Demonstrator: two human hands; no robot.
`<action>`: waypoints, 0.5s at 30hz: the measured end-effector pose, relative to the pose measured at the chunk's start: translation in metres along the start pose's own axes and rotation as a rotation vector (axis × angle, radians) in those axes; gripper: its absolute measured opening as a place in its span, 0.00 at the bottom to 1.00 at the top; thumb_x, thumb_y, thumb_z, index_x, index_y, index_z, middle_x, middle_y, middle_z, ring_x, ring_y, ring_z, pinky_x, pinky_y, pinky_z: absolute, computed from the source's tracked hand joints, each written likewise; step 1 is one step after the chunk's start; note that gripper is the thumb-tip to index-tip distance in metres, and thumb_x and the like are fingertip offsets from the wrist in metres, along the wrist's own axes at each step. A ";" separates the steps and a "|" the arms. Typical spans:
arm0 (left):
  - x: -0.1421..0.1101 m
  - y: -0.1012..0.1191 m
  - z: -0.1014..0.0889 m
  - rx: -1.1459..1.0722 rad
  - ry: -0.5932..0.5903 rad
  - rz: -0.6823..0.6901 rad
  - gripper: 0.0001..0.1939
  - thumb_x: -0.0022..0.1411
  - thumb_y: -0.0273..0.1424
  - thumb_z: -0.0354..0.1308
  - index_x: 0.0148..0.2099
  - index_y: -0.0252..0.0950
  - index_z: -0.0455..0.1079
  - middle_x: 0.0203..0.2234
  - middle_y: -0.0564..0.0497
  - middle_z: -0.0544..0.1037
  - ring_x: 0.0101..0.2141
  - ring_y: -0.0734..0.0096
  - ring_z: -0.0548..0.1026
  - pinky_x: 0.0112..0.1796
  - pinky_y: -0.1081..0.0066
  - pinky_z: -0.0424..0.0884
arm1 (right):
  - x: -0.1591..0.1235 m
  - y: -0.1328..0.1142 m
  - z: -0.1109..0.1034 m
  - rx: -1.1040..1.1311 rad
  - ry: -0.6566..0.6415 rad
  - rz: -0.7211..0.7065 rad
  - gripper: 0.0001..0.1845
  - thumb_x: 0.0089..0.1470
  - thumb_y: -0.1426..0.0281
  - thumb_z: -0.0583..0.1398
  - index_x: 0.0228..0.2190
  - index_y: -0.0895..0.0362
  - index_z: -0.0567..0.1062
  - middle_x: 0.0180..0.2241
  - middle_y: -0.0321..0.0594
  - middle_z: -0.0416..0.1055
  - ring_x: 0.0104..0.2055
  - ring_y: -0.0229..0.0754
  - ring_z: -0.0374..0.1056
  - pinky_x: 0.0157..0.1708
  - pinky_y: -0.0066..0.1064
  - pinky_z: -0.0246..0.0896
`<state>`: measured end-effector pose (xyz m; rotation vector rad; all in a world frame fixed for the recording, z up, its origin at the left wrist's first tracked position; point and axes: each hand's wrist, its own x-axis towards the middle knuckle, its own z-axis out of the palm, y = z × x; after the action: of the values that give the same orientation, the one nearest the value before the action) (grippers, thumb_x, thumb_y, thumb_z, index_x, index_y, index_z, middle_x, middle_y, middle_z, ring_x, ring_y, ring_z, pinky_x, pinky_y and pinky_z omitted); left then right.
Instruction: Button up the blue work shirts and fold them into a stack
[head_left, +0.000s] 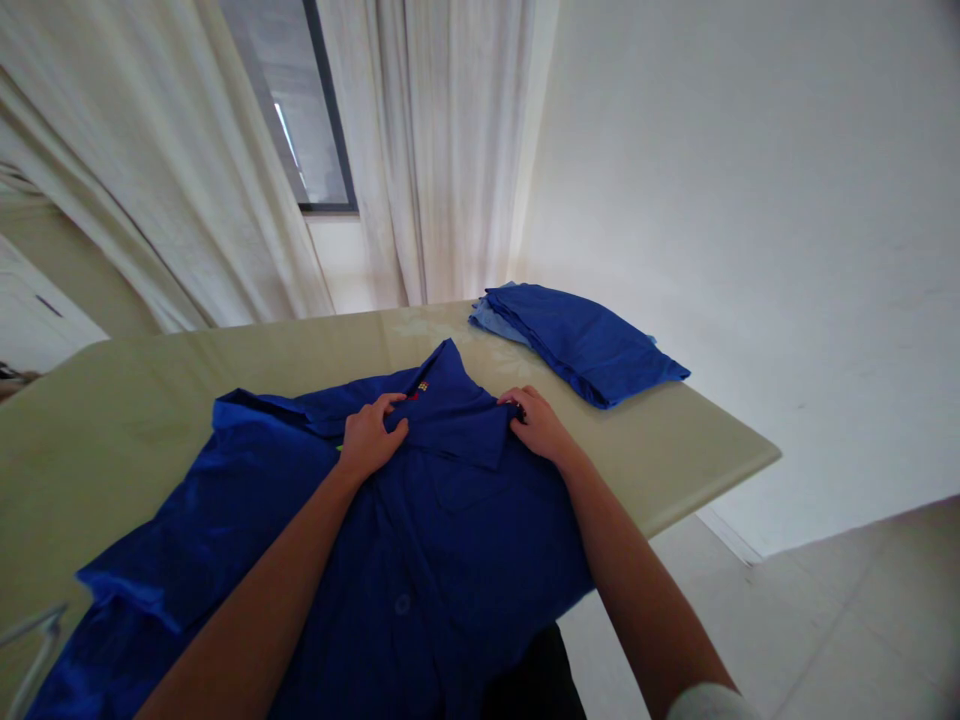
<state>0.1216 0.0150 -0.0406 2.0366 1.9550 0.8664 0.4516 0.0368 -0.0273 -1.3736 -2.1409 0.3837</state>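
Observation:
A dark blue button-up shirt point(487, 530) lies spread on the table, its lower part hanging over the front edge toward me. My left hand point(373, 435) pinches the left side of the collar, thumb and fingers closed on the cloth. At the other side of the collar, my right hand point(538, 425) grips the fabric by its tip. The collar point(457, 425) is folded down between the two hands. A sleeve point(202, 530) stretches out to the left. One button point(403, 603) shows on the front placket.
Folded blue clothes point(585, 340) lie in a stack at the table's back right, beside the white wall point(750, 250). The pale green table point(675, 450) ends in a corner at right. A white wire-like piece point(45, 640) shows at lower left. Cream curtains point(450, 150) hang behind.

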 end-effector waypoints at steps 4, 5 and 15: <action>-0.001 -0.001 -0.001 0.036 0.040 0.031 0.21 0.65 0.33 0.52 0.58 0.42 0.73 0.52 0.46 0.80 0.52 0.54 0.76 0.55 0.55 0.68 | -0.003 -0.004 -0.002 -0.107 -0.029 0.093 0.23 0.51 0.82 0.56 0.44 0.54 0.80 0.39 0.42 0.70 0.43 0.45 0.69 0.49 0.36 0.65; -0.002 0.000 -0.001 0.068 0.017 0.035 0.21 0.65 0.34 0.53 0.58 0.43 0.74 0.52 0.46 0.80 0.52 0.52 0.75 0.55 0.54 0.68 | -0.003 -0.007 -0.003 -0.137 -0.011 0.117 0.22 0.52 0.82 0.56 0.43 0.54 0.80 0.39 0.44 0.71 0.44 0.47 0.69 0.51 0.37 0.65; 0.015 -0.012 -0.016 0.055 0.004 0.156 0.25 0.72 0.36 0.41 0.59 0.38 0.75 0.55 0.42 0.77 0.57 0.57 0.73 0.62 0.56 0.66 | -0.011 -0.046 0.028 -0.201 -0.142 -0.134 0.30 0.70 0.53 0.54 0.68 0.50 0.65 0.70 0.48 0.60 0.71 0.57 0.55 0.68 0.54 0.49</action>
<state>0.1026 0.0266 -0.0291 2.2458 1.8611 0.8566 0.4046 0.0088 -0.0292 -1.3340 -2.4288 0.2235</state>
